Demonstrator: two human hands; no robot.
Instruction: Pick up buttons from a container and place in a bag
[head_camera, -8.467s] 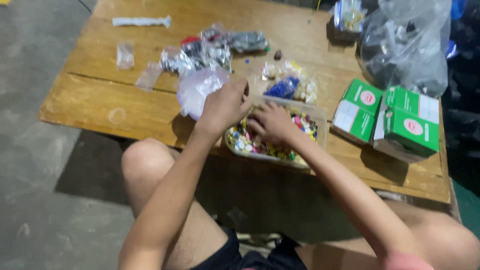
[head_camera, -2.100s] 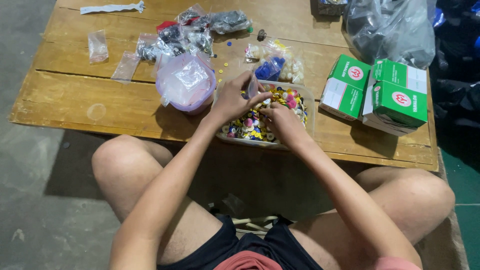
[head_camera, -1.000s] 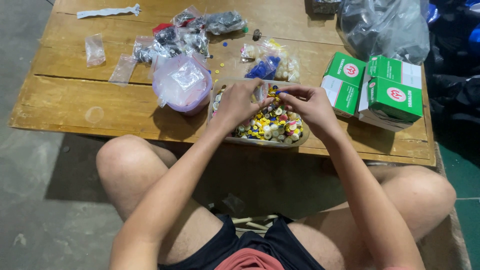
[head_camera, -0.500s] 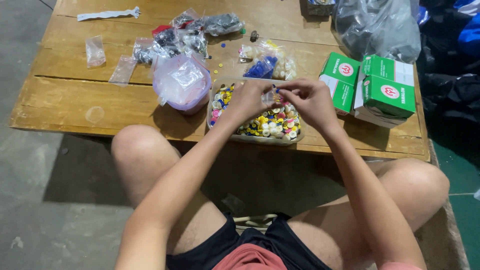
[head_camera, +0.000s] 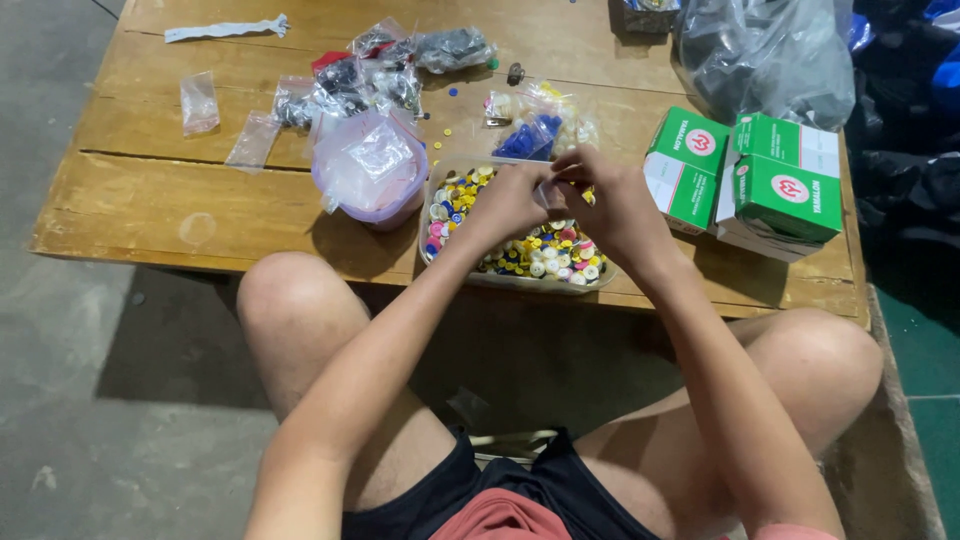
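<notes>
My knees sit nearest, bare, either side of the low wooden table (head_camera: 180, 215), whose near edge runs just beyond them. Over that edge lies a shallow clear tray (head_camera: 500, 278) heaped with small coloured buttons (head_camera: 545, 258), yellow, white, pink and blue. My left hand (head_camera: 507, 203) and right hand (head_camera: 610, 205) meet above the tray's far half, fingertips drawn narrow and pinched together around something small and clear (head_camera: 547, 190), though I cannot tell exactly what it is or which hand bears it.

Just left of the tray stands a pale pink tub (head_camera: 370, 180) with a crumpled clear bag in it. To the right, near my right wrist, are green and white cardboard boxes (head_camera: 745, 180), touching one another.

Farther off, behind my hands, lie small packets of blue and pale pieces (head_camera: 535, 125). Left of those is a scatter of little clear bags (head_camera: 345, 80), some dark inside. A white strip (head_camera: 225, 30) lies at the far left, and a large grey plastic bag (head_camera: 770, 55) slumps at the far right.
</notes>
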